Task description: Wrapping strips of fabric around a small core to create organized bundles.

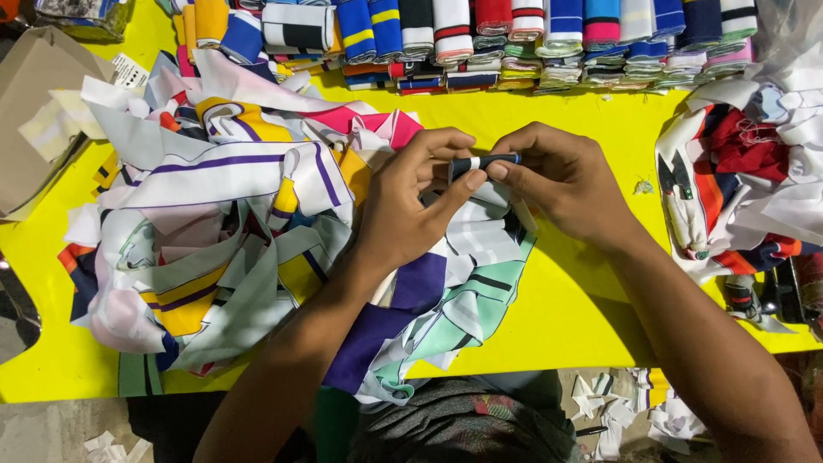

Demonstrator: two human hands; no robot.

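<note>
At the far left of the frame a flattened cardboard box [30, 111] lies on the yellow desk [591, 300], and beside it a loose heap of fabric strips [223, 231] in white, purple, yellow and pink spreads toward the centre, within easy reach of your arms. Your left hand [411, 201] rests over the right edge of that heap, its fingers [459, 184] nearly shut, thumb and forefinger pinching the left end of a small dark blue fabric roll [484, 161] with a white band. That roll sits just above centre, held level between both hands, seemingly so you can keep it tight. Your right hand [561, 176] pinches the other end, fingers curled close. Along the top edge, finished rolls [514, 34] stand in neat stacked rows, apparently sorted. At the right, a pair of thread snips [681, 201] lies on another fabric pile [746, 171].
</note>
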